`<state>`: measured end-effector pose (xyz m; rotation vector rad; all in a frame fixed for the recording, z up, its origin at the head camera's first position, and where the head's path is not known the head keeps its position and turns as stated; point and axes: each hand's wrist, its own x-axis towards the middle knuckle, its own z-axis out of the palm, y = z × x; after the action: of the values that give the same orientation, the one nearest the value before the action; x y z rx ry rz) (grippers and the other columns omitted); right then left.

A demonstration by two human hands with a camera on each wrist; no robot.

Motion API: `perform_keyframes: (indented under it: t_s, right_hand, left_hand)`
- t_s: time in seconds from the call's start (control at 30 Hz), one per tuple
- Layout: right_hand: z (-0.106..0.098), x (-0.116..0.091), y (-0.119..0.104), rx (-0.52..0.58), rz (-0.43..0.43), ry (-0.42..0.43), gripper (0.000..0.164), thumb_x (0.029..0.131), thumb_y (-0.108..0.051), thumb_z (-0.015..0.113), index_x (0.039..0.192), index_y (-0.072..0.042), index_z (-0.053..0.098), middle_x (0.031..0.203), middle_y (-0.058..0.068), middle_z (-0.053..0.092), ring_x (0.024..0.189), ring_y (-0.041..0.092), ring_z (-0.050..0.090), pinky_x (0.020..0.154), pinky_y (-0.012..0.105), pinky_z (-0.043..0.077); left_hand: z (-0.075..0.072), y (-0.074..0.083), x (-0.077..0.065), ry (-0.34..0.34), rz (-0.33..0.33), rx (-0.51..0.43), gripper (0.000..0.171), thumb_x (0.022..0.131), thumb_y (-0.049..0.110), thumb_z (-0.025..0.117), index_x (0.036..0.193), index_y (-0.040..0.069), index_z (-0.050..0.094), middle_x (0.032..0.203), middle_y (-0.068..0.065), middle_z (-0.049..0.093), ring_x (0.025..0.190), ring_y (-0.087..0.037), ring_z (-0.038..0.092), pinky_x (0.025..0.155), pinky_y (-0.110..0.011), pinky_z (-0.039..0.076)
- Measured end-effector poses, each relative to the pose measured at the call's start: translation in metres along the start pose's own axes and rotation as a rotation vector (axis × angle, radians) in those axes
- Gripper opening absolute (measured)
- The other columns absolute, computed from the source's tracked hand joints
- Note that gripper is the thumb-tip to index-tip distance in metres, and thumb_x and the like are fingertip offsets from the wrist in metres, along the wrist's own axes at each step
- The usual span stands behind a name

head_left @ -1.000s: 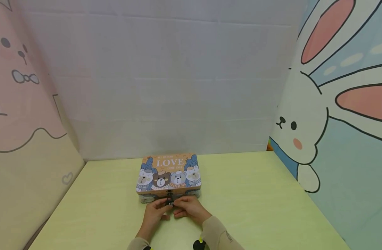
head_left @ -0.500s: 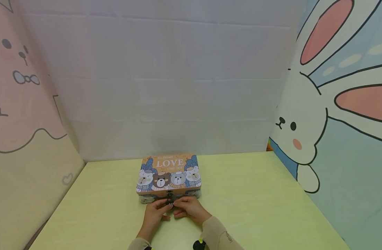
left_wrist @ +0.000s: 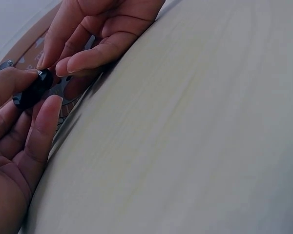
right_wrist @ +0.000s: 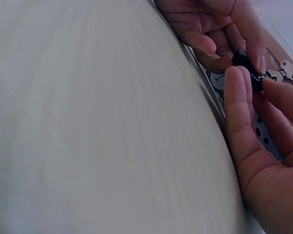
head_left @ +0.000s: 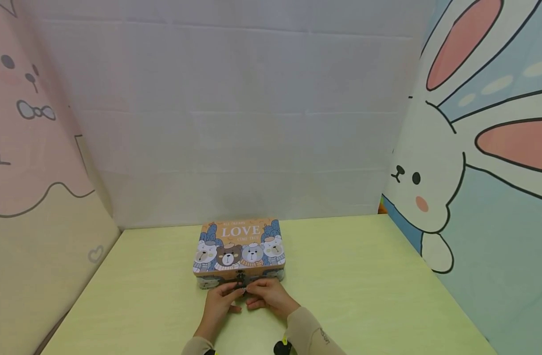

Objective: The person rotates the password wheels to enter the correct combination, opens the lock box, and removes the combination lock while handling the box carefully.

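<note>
Box: lies closed near the far edge of the table, slightly left of that edge's middle.
Metal latch: on the box's front, facing the near edge.
Black lock: just beside the latch, between both hands.
Left hand: pinches the lock.
Right hand: pinches it too, opposite side.

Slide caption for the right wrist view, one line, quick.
Left hand and right hand grip a black padlock beside the metal latch of a printed box.
</note>
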<state>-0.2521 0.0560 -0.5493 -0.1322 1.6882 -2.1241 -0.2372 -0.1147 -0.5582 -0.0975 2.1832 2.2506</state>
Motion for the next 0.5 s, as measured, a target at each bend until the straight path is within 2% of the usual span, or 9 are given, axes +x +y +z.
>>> perform_keyframes:
  t_s: [0.5]
  right_hand:
    - [0.001,0.0001,0.0008,0.01,-0.005,-0.007,0.019,0.096,-0.001,0.062,0.107,0.013,0.067,0.083,0.01,0.069,0.064,0.012,0.067,0.068,0.031,0.063]
  left_hand:
    - [-0.005,0.0027,-0.0034,-0.038,-0.01,-0.044,0.043,0.082,-0.012,0.07,0.122,-0.021,0.057,0.104,-0.019,0.071,0.069,-0.013,0.065,0.052,-0.032,0.061]
